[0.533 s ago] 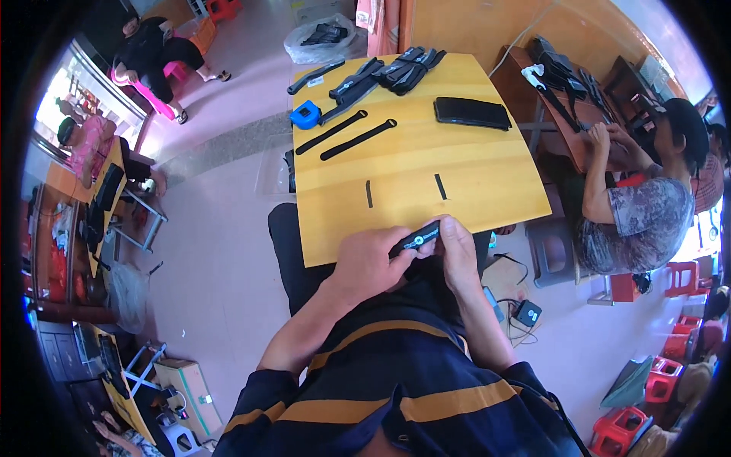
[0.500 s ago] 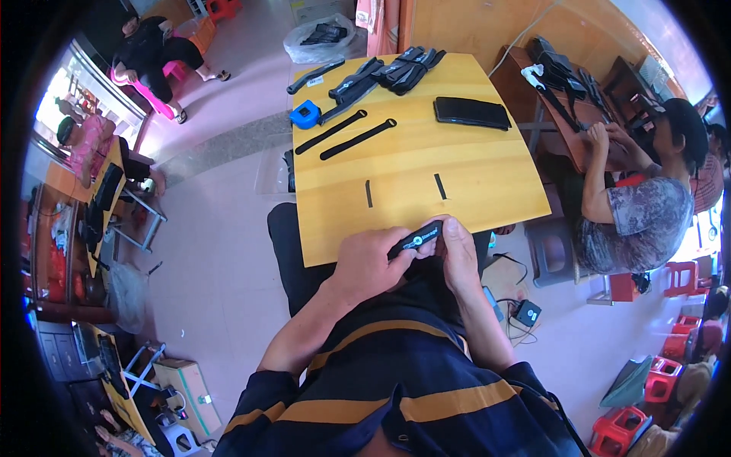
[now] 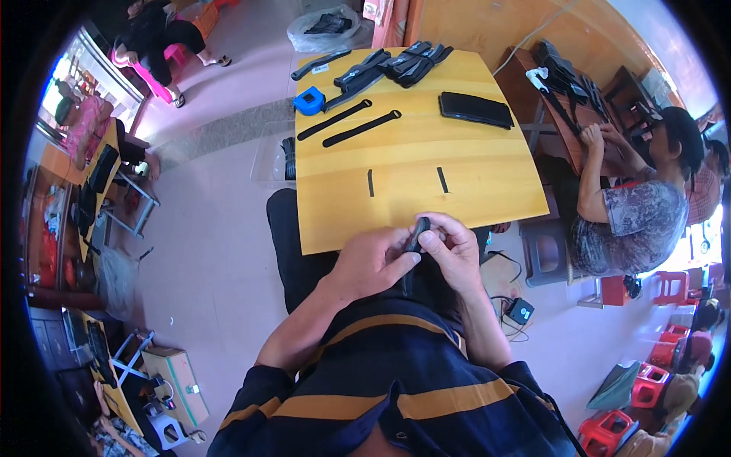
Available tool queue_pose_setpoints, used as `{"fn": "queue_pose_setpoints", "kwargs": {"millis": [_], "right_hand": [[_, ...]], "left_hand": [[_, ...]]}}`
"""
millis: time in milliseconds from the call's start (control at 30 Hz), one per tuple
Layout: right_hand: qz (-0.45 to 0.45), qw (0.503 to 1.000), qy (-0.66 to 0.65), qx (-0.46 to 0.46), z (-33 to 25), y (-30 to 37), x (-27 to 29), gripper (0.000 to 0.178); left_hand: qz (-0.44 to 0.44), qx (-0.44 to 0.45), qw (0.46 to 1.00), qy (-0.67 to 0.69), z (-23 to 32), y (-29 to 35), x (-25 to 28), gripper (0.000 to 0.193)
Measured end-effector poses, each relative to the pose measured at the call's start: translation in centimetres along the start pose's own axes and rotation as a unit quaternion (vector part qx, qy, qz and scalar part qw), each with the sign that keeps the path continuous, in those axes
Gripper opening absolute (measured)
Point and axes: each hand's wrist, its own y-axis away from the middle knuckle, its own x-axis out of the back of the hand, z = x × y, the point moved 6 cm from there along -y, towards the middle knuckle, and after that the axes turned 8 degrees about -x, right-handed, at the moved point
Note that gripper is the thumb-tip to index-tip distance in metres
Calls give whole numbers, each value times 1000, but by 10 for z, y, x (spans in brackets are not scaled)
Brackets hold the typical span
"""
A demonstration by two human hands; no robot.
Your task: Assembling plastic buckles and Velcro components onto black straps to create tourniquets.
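Just past the near edge of the yellow table [image 3: 487,164], a folded black strap [image 3: 418,234] is pinched between both my hands. My left hand [image 3: 369,263] closes on it from the left, its thumb reaching toward the strap. My right hand [image 3: 454,251] grips the upper end with thumb and fingers; the rest of the strap is hidden among the fingers. On the tabletop, two black straps with looped ends [image 3: 362,129] lie side by side. Nearer to me are two short dark strips [image 3: 371,183] set apart on the wood.
Bundled black straps [image 3: 413,65], a blue tape measure [image 3: 309,101] and a flat black case [image 3: 476,110] lie toward the far side. A clear bin [image 3: 263,164] stands left of the table. Rightward, a seated person [image 3: 640,206] handles straps beside a grey stool [image 3: 544,255].
The strap has turned from lying lengthwise with its printed face up to standing nearly on end. My right fingers have shifted round it, and my left thumb has moved.
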Motion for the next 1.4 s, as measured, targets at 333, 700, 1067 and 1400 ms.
{"fn": "queue_pose_setpoints", "kwargs": {"millis": [333, 700, 1067, 1400], "right_hand": [[-6, 979, 190, 69, -4, 1, -8, 26], [-42, 974, 219, 38, -1, -1, -10, 22], [-47, 971, 236, -3, 6, -1, -9, 20], [-67, 945, 315, -50, 1, -4, -16, 22]], "left_hand": [[55, 35, 998, 3, 0, 1, 20, 9], [8, 41, 998, 41, -23, 2, 18, 4], [-20, 85, 993, 76, -32, 4, 16, 4], [4, 65, 996, 58, -42, 5, 13, 7]]}}
